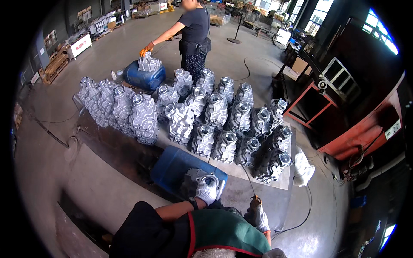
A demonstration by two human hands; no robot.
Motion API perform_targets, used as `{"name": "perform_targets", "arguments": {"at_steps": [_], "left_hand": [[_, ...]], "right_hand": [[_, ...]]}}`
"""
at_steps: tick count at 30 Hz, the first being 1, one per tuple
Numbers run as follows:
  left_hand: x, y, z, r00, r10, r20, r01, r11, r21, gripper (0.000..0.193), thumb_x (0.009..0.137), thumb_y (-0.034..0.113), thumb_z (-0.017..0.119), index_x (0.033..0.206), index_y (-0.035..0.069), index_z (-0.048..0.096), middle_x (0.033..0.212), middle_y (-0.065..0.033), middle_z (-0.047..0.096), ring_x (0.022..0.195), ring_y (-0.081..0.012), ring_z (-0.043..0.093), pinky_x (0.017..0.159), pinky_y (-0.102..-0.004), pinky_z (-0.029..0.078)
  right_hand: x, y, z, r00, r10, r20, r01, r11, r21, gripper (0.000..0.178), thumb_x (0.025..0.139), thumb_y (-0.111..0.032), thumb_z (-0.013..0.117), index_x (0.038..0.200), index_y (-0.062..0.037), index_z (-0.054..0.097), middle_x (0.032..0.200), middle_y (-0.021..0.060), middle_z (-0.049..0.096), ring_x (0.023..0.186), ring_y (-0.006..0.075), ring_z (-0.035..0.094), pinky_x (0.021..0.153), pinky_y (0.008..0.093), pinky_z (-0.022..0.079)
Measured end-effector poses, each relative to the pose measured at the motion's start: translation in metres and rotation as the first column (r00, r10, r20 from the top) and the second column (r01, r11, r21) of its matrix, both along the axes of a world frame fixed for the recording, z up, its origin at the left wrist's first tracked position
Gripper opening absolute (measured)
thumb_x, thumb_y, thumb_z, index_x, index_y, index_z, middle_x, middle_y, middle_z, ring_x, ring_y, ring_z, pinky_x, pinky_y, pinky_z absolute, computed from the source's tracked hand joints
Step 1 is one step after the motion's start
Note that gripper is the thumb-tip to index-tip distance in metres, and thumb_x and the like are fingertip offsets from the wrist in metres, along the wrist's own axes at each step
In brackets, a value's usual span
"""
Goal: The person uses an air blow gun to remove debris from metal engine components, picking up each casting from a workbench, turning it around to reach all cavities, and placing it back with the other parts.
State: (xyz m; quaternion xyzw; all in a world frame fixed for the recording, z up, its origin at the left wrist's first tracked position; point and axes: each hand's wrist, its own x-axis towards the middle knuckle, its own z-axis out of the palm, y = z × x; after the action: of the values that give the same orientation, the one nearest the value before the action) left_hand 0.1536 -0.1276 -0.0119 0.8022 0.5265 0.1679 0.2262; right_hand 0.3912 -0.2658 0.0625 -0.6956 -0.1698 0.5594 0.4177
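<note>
My left hand (pixel 207 191), in a white knitted glove, grips the edge of a grey metal casting (pixel 190 182) by its round opening. The casting lies on a blue plastic drum (pixel 167 162) resting on its side in front of me. Lower right, my gloved right hand (pixel 262 222) is closed around a yellowish-brown hand-held power tool (pixel 255 205) with a dark cord at its upper end. My body and apron hide the tool's lower part, so its working end cannot be made out.
Rows of similar silver castings (pixel 216 109) stand on the metal-topped table (pixel 277 182) beyond the drum. Across it, a person (pixel 195 32) with orange gloves touches a casting (pixel 149 63) on another blue drum (pixel 140 76). A white sack (pixel 303 167) and red metal frame (pixel 312 105) are at right.
</note>
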Motion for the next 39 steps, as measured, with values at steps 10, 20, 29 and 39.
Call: {"name": "perform_targets", "arguments": {"at_steps": [10, 20, 29, 39], "left_hand": [[0.0, 0.002, 0.006, 0.992, 0.044, -0.115, -0.025, 0.986, 0.162, 0.029, 0.081, 0.021, 0.052, 0.095, -0.003, 0.059, 0.091, -0.0213, 0.062, 0.082, -0.0334, 0.06, 0.076, -0.0463, 0.047], [-0.002, 0.005, -0.008, 0.999, 0.032, -0.043, -0.023, 0.984, 0.179, 0.023, 0.082, 0.022, 0.051, 0.093, 0.003, 0.057, 0.076, -0.0176, 0.064, 0.068, -0.0321, 0.062, 0.069, -0.0473, 0.047], [-0.003, 0.002, -0.008, 0.999, 0.007, -0.051, 0.001, 0.988, 0.156, 0.032, 0.083, 0.028, 0.052, 0.103, 0.004, 0.056, 0.069, -0.0168, 0.063, 0.065, -0.0318, 0.062, 0.071, -0.046, 0.045], [-0.005, 0.011, -0.032, 0.999, -0.037, 0.009, 0.03, 0.919, 0.394, 0.036, 0.079, 0.025, 0.056, 0.102, -0.003, 0.058, 0.054, -0.0134, 0.057, 0.05, -0.0303, 0.056, 0.059, -0.0475, 0.042]], "right_hand": [[-0.001, 0.005, 0.013, 0.992, 0.049, -0.117, -0.041, 0.997, 0.067, 0.061, 0.09, -0.057, 0.043, 0.101, 0.0006, 0.059, 0.085, 0.0096, 0.063, 0.069, 0.0217, 0.063, 0.065, 0.033, 0.052], [0.015, 0.003, 0.005, 0.983, 0.061, -0.171, -0.047, 0.996, 0.082, 0.059, 0.091, -0.055, 0.043, 0.104, 0.0012, 0.057, 0.082, 0.0102, 0.063, 0.069, 0.0228, 0.063, 0.065, 0.0339, 0.052], [0.024, 0.012, 0.002, 0.982, 0.039, -0.186, -0.02, 0.995, 0.098, 0.061, 0.089, -0.056, 0.047, 0.103, 0.003, 0.056, 0.081, 0.0115, 0.062, 0.069, 0.0253, 0.063, 0.065, 0.0371, 0.053], [0.075, 0.009, -0.004, 0.971, -0.217, -0.097, 0.224, 0.972, 0.066, 0.062, 0.085, -0.062, 0.049, 0.089, -0.0006, 0.056, 0.07, 0.0125, 0.06, 0.054, 0.0243, 0.06, 0.051, 0.0358, 0.051]]}}
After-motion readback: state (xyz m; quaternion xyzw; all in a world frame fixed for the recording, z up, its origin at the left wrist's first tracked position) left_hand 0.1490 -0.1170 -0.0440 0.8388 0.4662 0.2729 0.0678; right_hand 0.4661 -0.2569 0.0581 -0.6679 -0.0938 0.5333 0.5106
